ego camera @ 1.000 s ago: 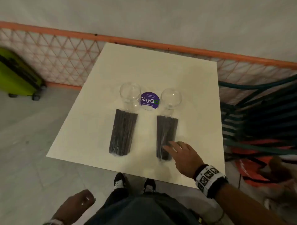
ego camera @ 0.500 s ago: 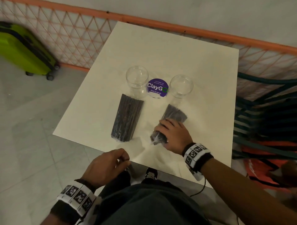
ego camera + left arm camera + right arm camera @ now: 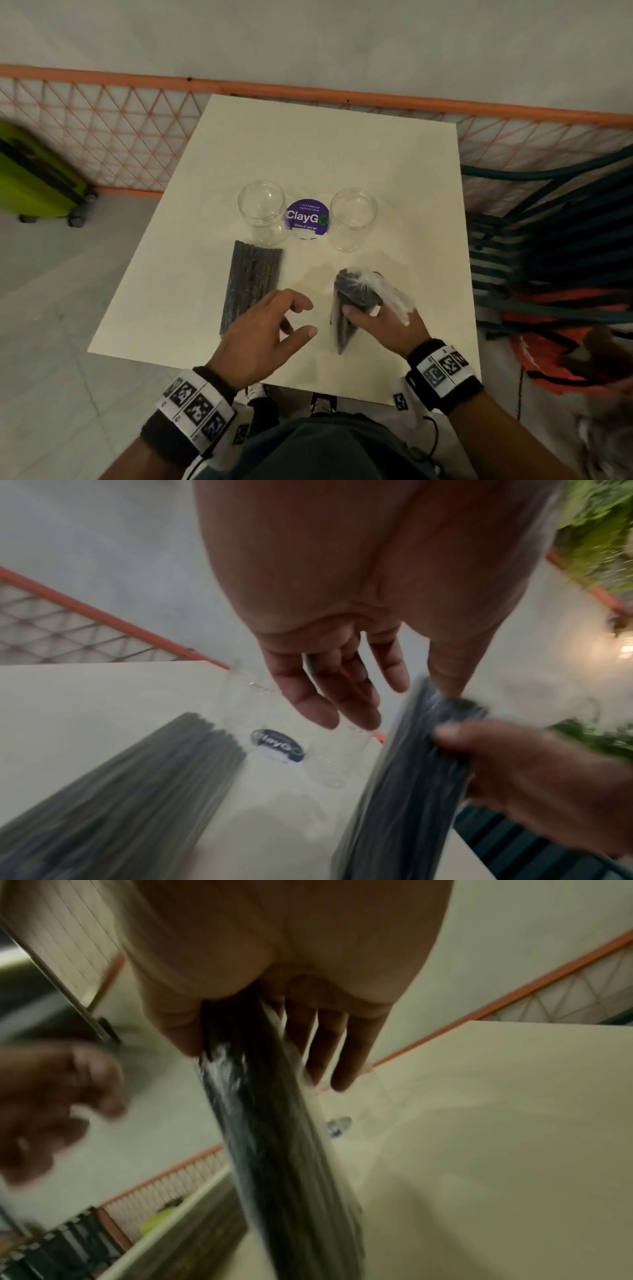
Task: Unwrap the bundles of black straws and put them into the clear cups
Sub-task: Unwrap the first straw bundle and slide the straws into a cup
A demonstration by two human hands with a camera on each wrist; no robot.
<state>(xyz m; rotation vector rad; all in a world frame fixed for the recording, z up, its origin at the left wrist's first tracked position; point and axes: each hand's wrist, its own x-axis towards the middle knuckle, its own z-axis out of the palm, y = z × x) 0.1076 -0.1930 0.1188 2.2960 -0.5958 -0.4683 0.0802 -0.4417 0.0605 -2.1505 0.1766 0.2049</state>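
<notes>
So the right hand (image 3: 387, 323) has its grip wrapped round one plastic-wrapped bundle of black straws (image 3: 356, 301), thumb on one side and fingers on the other, tilted up off the cream square table (image 3: 342, 144) with its far end raised and the crinkly clear wrap bunched over the fingers. The left hand (image 3: 263, 339) holds nothing: fingers loosely spread and a bit curled, thumb sticking out toward the held bundle, hovering just beside it without touching.

The second wrapped bundle of black straws (image 3: 253, 274) lies flat on the table, left of the held one, with the left hand partly over its near end.

Count: two bundles, two clear plastic cups (image 3: 262, 209) (image 3: 352, 216), both standing upright past the bundles, nothing in them. Between the cups there's one round purple "ClayGo" sticker (image 3: 307, 217) on the table.

The head view gives the whole layout plus a lime-green suitcase (image 3: 34, 178) on the floor by an orange mesh fence (image 3: 102, 137), and dark stacked chairs (image 3: 555, 233) on the right. The left wrist view is pretty blurry but shows the left hand's palm (image 3: 342, 588) open from underneath with daylight between its fingers (image 3: 308, 696), which the head view can't confirm. The right wrist view shows the bundle (image 3: 274, 1137) running right up into the palm between thumb and fingers (image 3: 342, 1047), with the wrap shining on it.
</notes>
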